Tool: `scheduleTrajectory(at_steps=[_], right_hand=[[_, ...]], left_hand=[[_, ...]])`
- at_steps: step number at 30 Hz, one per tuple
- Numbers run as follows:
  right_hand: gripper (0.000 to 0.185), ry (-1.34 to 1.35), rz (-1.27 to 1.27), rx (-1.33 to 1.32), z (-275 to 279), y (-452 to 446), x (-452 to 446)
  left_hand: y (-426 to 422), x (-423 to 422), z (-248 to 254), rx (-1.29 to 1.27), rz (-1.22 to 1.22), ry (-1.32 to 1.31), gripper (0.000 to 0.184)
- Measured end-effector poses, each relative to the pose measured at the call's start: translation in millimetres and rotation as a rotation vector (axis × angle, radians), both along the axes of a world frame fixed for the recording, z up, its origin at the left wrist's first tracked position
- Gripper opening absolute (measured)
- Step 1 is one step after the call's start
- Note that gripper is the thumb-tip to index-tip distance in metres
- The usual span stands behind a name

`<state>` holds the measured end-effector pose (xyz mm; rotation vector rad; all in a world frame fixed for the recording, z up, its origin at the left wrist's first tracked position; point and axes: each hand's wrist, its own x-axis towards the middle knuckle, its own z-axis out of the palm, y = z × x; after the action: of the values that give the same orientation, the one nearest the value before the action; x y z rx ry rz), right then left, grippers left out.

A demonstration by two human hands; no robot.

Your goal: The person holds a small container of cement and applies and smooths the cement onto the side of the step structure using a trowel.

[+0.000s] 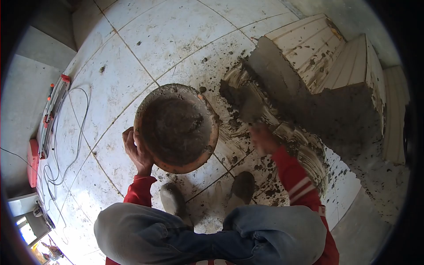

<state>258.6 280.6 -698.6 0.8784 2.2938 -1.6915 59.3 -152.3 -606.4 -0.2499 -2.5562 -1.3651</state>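
My left hand (138, 151) grips the left rim of a round, mortar-stained bowl (176, 126), its fingers around the edge. Grey residue coats the inside of the bowl. To the right, my right hand (264, 139) is closed and blurred by motion, low over the smeared floor. Just beyond its fingers is a grey trowel blade (251, 108), with dark mortar (232, 92) at its left side. The trowel's handle is hidden in the hand.
Wet mortar covers the step edges (282, 73) at the right, beside ribbed tiles (309, 44). A red and silver tile cutter (54, 112) and a loose cable (81, 128) lie at the left. My boots (173, 198) stand on the tiled floor (128, 79).
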Motion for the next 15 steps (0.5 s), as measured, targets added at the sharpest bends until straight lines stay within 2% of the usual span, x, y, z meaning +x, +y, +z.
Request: scheduleTrajectory(at_steps=[2, 5, 8, 12, 14, 15], right_hand=[[0.028, -0.113, -0.174, -0.420, 24, -48, -43], [0.026, -0.057, -0.098, -0.452, 26, -65, -93], [0.026, -0.049, -0.124, -0.488, 57, -69, -116], [0.028, 0.033, -0.089, -0.384, 118, -65, -105], [0.022, 0.225, 0.124, -0.024, 162, -63, -83], [0.022, 0.220, 0.124, -0.019, 179, -68, -74]], left_hand=[[-2, 1, 0, -0.012, 0.000, 0.007, 0.041], [-1, 4, 5, -0.029, 0.020, 0.028, 0.040], [-2, 4, 2, -0.034, 0.029, 0.070, 0.038], [-2, 4, 4, -0.009, 0.032, 0.035, 0.036], [-1, 4, 4, 0.014, 0.038, 0.030, 0.036], [1, 5, 3, 0.035, 0.043, 0.026, 0.035]])
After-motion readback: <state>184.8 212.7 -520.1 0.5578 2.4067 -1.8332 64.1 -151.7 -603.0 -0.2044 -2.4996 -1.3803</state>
